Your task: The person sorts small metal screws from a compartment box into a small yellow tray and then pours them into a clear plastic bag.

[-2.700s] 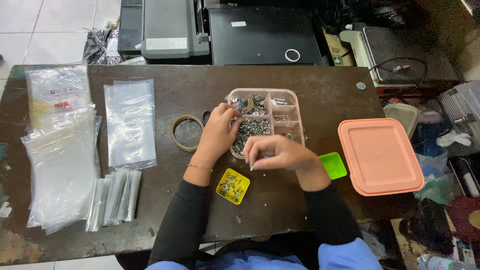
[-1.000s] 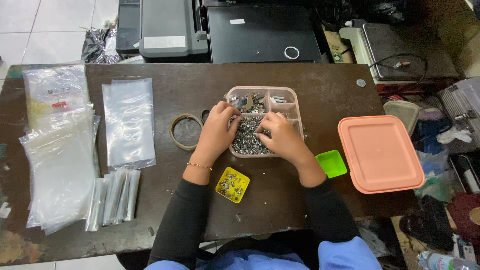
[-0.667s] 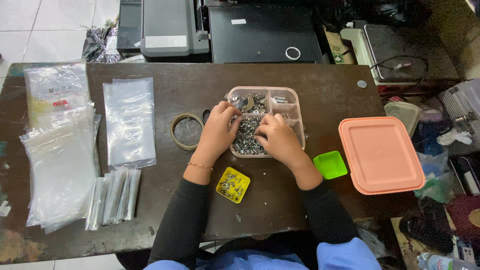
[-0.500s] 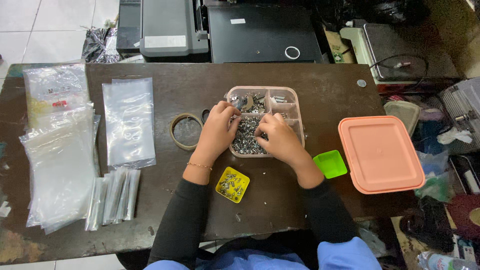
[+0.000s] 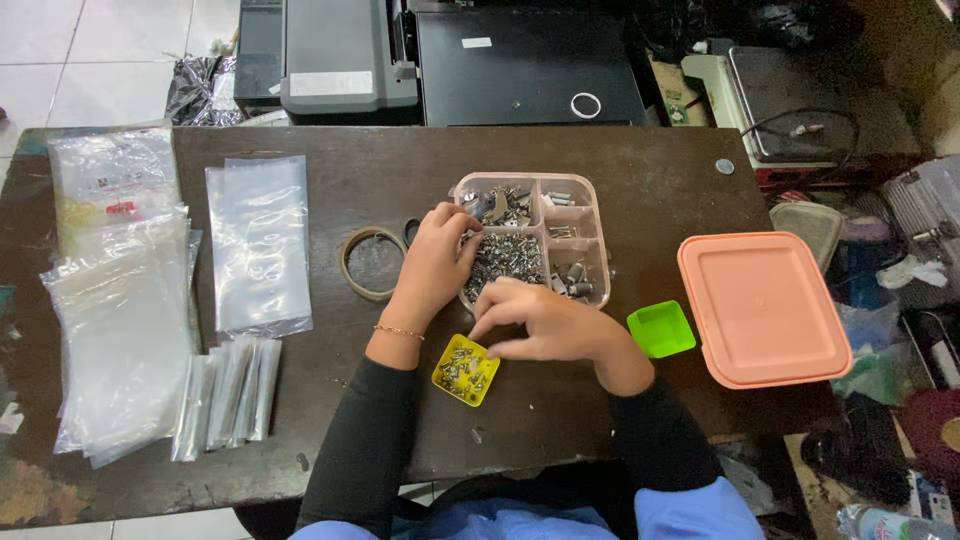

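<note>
The table (image 5: 620, 180) is spreading dark and wide under everything, with a printer (image 5: 345, 55) standing beyond its far edge. Clear bags (image 5: 125, 330) are lying stacked along the left side, another flat bag (image 5: 258, 245) just right of them. The pink lid (image 5: 762, 305) is sitting at the right edge, well apart from the hands. The divided box (image 5: 570, 235) is resting mid-table, full of small metal parts. The left hand (image 5: 435, 265) is reaching in over the box's near-left side, fingers curled down into the heap of screws; what they are gripping, I cannot tell. The right hand (image 5: 545, 325) is hovering just below the box, fingertips pinched narrowly together right above the yellow tray (image 5: 465, 370); anything between them is too small to make out. The tape ring (image 5: 372, 262) is lying just left of the left hand. The green tray (image 5: 661, 329) is sitting beside the right wrist. The yellow tray is holding a few screws.
</note>
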